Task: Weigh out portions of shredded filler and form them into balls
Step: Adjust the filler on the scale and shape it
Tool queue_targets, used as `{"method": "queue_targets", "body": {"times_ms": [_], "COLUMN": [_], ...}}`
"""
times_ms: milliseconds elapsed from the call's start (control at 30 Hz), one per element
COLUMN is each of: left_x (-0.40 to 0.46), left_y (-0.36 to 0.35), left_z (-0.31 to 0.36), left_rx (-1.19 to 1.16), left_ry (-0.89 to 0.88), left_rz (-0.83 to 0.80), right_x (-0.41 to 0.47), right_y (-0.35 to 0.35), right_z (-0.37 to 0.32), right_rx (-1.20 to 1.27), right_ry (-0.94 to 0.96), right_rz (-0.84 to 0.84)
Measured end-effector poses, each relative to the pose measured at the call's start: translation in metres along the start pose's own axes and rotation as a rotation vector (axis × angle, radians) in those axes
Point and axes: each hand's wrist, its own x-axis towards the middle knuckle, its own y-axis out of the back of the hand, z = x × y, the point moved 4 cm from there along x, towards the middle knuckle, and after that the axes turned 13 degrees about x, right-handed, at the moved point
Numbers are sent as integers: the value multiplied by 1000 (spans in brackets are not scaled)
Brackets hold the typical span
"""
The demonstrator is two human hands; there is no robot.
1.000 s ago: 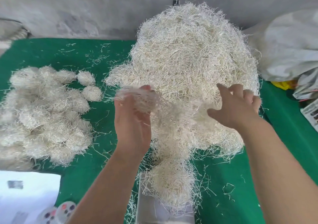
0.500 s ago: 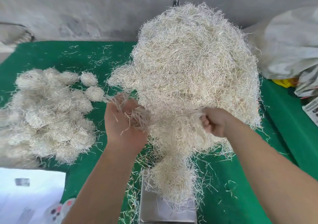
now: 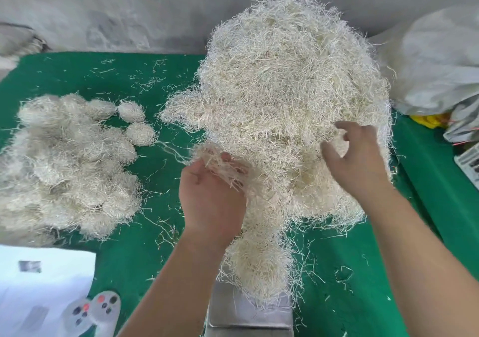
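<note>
Dozens of finished balls (image 3: pixel 70 165) lay heaped at the left of the frame on the green cloth (image 3: pixel 124 248), with 2 more sitting just apart at the heap's upper right edge; they were probably parked there to keep weighed work clear of the raw stock. At lower left a white sheet (image 3: pixel 44 285) and a small grey remote-like thing (image 3: pixel 96 310) lay on the cloth.

Centre frame, the left hand (image 3: pixel 212 199) was raised with its fingers curled around a tuft of filler (image 3: pixel 220 165), strands spilling over the knuckles, seemingly a pinch held ready to adjust the portion. Below it, at the bottom centre, a small portion (image 3: pixel 256 264) rested on the metal scale pan (image 3: pixel 248 313), placed near the person so the weight could be trimmed easily.

Behind, the big loose pile of shredded filler (image 3: pixel 290 98) filled the upper centre. The right hand (image 3: pixel 355 160) hovered at the pile's lower right, thumb and fingers half-curled and spread, gripping nothing that could be seen, likely reaching in for more.

At far right, grey plastic bags (image 3: pixel 438 72) were bunched beside the cloth.
</note>
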Motion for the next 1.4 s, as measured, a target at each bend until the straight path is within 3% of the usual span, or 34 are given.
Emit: {"method": "queue_targets", "body": {"times_ms": [33, 100, 167, 233, 300, 367, 433, 500, 567, 700, 833, 933, 1100, 1233, 1400], "left_x": [3, -5, -16, -24, -26, -30, -35, -40, -45, -50, -61, -67, -72, -66, -69], "left_y": [-4, -23, -30, -26, -8, 18, 51, 82, 105, 118, 87, 85, 101, 118, 110], "left_z": [-8, -17, -29, -40, -49, -55, -61, -68, -78, -107, -134, -146, -138, -126, -109], "left_rx": [0, 130, 17, -127, -21, 210, 612, 877, 919, 1066, 1315, 1452, 1275, 1382, 1317], "left_ry": [34, 63, 198, 368, 328, 291, 229, 201, 203, 154, 33, 7, 82, 33, -150], "left_rz": [-30, -235, -299, -280, -241, -231, -168, -58, -5, -29, -397, -489, -282, -110, -134], "right_x": [-25, -76, -109, -114, -114, -116, -121, -130, -144, -177, -190, -199, -200, -193, -191], "right_y": [-10, -44, -72, -77, -71, -65, -62, -66, -76, -106, -124, -130, -107, -88, -71], "right_z": [-17, -46, -55, -41, -20, -2, 19, 36, 43, 41, 36, 34, 41, 46, 31], "right_rx": [216, 609, 759, 836, 915, 1060, 1140, 973, 689, 402, 204, 181, 205, 301, 256], "right_ry": [51, -50, -151, -208, -324, -426, -524, -567, -556, -525, -387, -368, -267, -281, -140], "right_rz": [-37, -345, -490, -307, -174, -180, -178, -248, -395, -666, -610, -642, -592, -636, -706]}}
